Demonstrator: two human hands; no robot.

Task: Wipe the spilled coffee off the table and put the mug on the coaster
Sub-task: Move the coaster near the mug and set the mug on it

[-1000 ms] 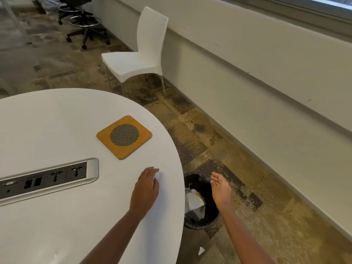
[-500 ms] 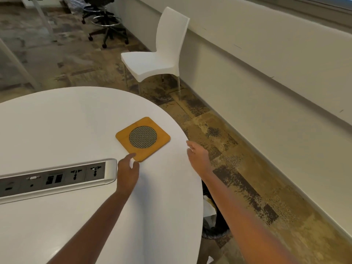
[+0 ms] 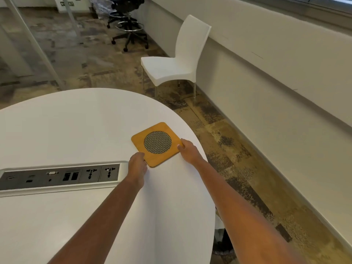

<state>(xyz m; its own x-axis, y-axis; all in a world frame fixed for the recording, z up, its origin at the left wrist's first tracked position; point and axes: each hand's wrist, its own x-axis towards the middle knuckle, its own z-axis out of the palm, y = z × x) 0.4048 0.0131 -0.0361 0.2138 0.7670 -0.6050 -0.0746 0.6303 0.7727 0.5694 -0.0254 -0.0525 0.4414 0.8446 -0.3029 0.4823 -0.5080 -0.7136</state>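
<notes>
A square wooden coaster (image 3: 156,144) with a round mesh centre lies flat near the right edge of the white round table (image 3: 76,130). My left hand (image 3: 137,165) touches its near left corner with the fingertips. My right hand (image 3: 188,150) grips its right corner, thumb on top of the wood. No mug, cloth or coffee spill shows anywhere in this view.
A grey socket strip (image 3: 61,176) is set into the table left of my left hand. A white chair (image 3: 177,60) stands by the wall beyond the table, a black office chair (image 3: 129,21) farther back. Part of a dark bin (image 3: 222,242) shows under the table's right edge.
Both hands have moved forward to the coaster. The right hand came up from over the bin beside the table and now holds the coaster's right corner. The left hand reached its near corner.
</notes>
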